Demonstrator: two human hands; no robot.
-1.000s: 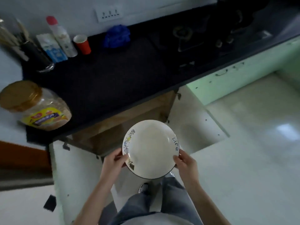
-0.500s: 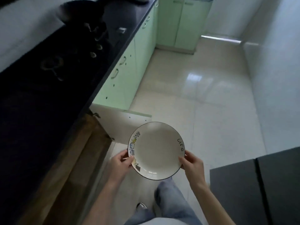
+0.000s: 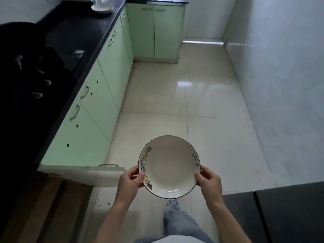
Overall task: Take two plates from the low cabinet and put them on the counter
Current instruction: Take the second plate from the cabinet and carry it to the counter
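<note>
Both hands grip one white plate point(image 3: 169, 166) by its rim, held in the air over the tiled floor point(image 3: 184, 95) in front of the person's body and well apart from the dark desk point(image 3: 52, 55) that runs along the left side. The left hand point(image 3: 130, 180) curls its fingers closed on the plate's left edge, its thumb lying on top beside a strip of small coloured drawings; the right hand point(image 3: 209, 179) is closed on the right edge just below the hand-lettered word "life". The plate has a thin dark border and tilts slightly toward the camera, its bowl empty. Whether a second plate is stacked beneath it cannot be told. An open cabinet door point(image 3: 82, 174) juts out at the lower left, just beside the left hand, with a wooden interior point(image 3: 43, 207) behind it. Pale green cabinet fronts point(image 3: 98, 106) line the space under the desk, and a white dish point(image 3: 102, 8) sits at the desk's far end.
</note>
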